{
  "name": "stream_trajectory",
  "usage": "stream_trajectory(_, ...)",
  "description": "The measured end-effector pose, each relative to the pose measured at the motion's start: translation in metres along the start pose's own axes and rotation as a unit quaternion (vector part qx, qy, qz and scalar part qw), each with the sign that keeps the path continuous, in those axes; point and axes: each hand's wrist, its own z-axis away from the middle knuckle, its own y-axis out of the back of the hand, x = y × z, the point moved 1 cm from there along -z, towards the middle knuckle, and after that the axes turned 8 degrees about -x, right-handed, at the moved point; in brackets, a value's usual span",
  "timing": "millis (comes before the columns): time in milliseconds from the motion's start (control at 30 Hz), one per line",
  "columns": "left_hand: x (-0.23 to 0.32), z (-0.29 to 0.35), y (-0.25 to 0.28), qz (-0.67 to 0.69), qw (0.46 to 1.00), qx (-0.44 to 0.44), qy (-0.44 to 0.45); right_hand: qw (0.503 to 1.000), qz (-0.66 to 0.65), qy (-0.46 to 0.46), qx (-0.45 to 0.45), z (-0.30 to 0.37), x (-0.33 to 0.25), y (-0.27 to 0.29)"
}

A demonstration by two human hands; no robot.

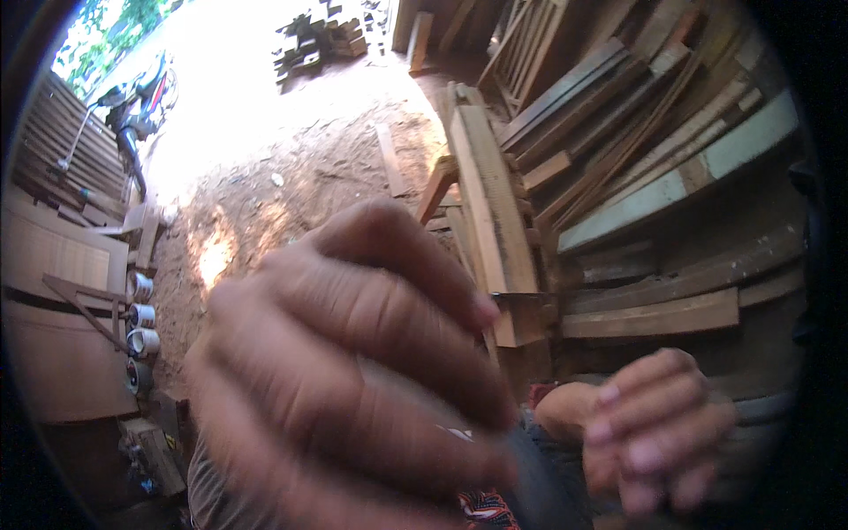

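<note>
My left hand (344,353) fills the middle of the view, very close and smeared by motion. Its fingers are curled over toward the right, and the inside of the grip is hidden. Lower right, my right hand (658,424) is also blurred, with its fingers bent inward; I cannot make out anything in it. Behind my left fingertips runs a long, pale squared timber beam (496,212), its near end by the index finger; I cannot tell whether they touch. Patterned dark cloth (486,508) shows below the hands.
Planks and boards (654,314) are piled along the right, among them a pale-green painted board (627,212). Wooden panels (66,256) and several white round tins (141,315) line the left. A motorbike (132,115) and stacked wood blocks (318,44) stand beyond the sandy ground (327,168).
</note>
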Motion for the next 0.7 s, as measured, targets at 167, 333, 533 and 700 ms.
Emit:
stream_trajectory(167, 0.026, 0.008, 0.052, -0.091, 0.994, -0.014, 0.057, 0.968, -0.145, 0.009, -0.203, -0.063, 0.004, -0.037)
stream_trajectory(333, 0.045, 0.019, 0.103, -0.128, 0.99, -0.006, 0.059, 0.951, -0.189, 0.105, -0.219, -0.102, 0.031, -0.101)
stream_trajectory(533, 0.087, 0.028, 0.146, -0.2, 0.976, -0.009, 0.084, 0.958, -0.156, 0.207, -0.12, -0.121, 0.053, -0.166)
stream_trajectory(700, 0.135, 0.022, 0.153, -0.284, 0.953, -0.028, 0.106, 0.964, -0.175, 0.2, -0.02, -0.125, 0.07, -0.205)
